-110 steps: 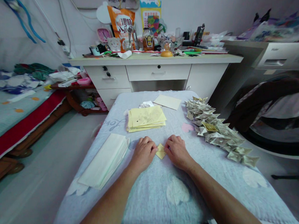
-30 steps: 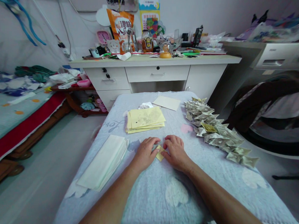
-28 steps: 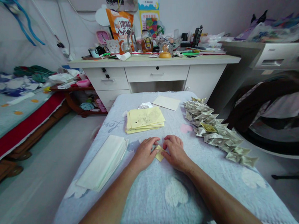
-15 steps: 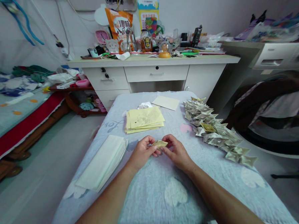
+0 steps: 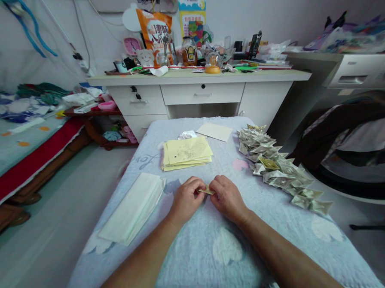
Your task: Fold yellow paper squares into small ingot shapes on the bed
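A small piece of folded yellow paper (image 5: 207, 190) is pinched between my two hands above the cloth-covered table. My left hand (image 5: 189, 197) closes on its left end, my right hand (image 5: 226, 198) on its right end, and the fingers hide much of it. Beyond them lies a stack of yellow paper sheets (image 5: 188, 153) with dark print on top. To the left rests a bundle of long pale paper (image 5: 131, 209). Rows of folded paper pieces (image 5: 274, 165), mostly greyish with a few yellow ones, run along the right side.
A pale card (image 5: 214, 131) and a crumpled white tissue (image 5: 187, 135) lie behind the stack. At the back stands a white desk (image 5: 202, 80) crowded with jars and a snack bag (image 5: 156, 32). A bed (image 5: 27, 139) is on the left, a washing machine (image 5: 355, 122) on the right.
The folded paper has turned from showing its broad face to nearly edge-on. Both hands have curled more tightly over its ends, covering more of it.
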Demonstrator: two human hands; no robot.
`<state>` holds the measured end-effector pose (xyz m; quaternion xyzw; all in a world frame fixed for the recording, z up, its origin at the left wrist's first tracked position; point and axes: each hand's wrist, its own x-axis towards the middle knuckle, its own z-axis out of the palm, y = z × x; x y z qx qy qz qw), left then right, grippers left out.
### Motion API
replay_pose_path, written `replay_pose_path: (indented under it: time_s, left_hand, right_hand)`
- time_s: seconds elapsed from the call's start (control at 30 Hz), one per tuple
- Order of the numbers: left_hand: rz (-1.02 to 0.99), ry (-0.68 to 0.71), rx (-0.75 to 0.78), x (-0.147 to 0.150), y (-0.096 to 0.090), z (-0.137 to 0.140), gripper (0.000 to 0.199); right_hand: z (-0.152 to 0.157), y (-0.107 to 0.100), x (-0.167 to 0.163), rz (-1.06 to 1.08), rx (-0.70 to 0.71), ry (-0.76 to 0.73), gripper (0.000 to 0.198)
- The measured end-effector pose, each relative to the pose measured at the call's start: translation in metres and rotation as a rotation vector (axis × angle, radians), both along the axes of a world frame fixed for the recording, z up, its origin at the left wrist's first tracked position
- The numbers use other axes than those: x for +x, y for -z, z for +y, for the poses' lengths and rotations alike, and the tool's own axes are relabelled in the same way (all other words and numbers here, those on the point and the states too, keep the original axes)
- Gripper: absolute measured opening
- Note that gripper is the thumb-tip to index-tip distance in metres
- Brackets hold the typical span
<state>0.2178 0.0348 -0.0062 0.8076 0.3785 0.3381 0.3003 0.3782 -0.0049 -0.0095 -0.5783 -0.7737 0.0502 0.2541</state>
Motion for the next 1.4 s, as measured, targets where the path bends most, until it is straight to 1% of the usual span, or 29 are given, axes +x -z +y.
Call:
replay_pose_path:
  time_s: [0.1, 0.2, 0.3, 0.37, 0.43, 0.53, 0.67, 0.9, 1.07, 1.17, 1.4]
  left_hand:
    - [0.111, 0.031, 0.021, -0.001, 0.002, 0.0, 0.017]
    - [0.228, 0.032, 0.076, -0.004, 0.005, 0.0, 0.016]
    - [0.291, 0.042, 0.139, -0.008, 0.005, 0.001, 0.014]
    - [0.31, 0.064, 0.149, -0.011, 0.004, 0.002, 0.013]
    - [0.326, 0.095, 0.144, -0.015, 0.003, 0.003, 0.012]
    - [0.331, 0.119, 0.127, -0.018, 0.002, 0.005, 0.01]
    - [0.316, 0.106, 0.078, -0.019, 0.002, 0.006, 0.009]
    - [0.308, 0.083, 0.005, -0.019, 0.003, 0.008, 0.006]
    - [0.303, 0.079, -0.03, -0.018, 0.002, 0.009, 0.014]
    - [0.32, 0.057, -0.013, -0.016, 0.004, 0.01, 0.018]
    - [0.401, -0.013, 0.056, -0.015, 0.008, 0.01, 0.013]
  right_hand:
    - [0.0, 0.0, -0.002, -0.101, -0.026, -0.022, 0.017]
    - [0.0, 0.001, -0.001, -0.123, -0.062, -0.061, 0.017]
    - [0.0, 0.003, 0.003, -0.057, -0.098, -0.113, 0.019]
    - [0.0, 0.006, 0.008, 0.024, -0.121, -0.149, 0.021]
    - [0.0, 0.007, 0.012, 0.106, -0.142, -0.169, 0.022]
    - [0.001, 0.007, 0.017, 0.196, -0.162, -0.185, 0.017]
    - [0.001, 0.005, 0.018, 0.231, -0.159, -0.192, 0.009]
    - [0.004, 0.005, 0.019, 0.166, -0.169, -0.109, 0.003]
    - [0.002, 0.001, 0.016, 0.114, -0.19, -0.036, 0.007]
    - [0.002, -0.001, 0.013, 0.085, -0.214, 0.006, 0.008]
    - [0.005, 0.001, 0.009, 0.031, -0.255, 0.1, 0.013]
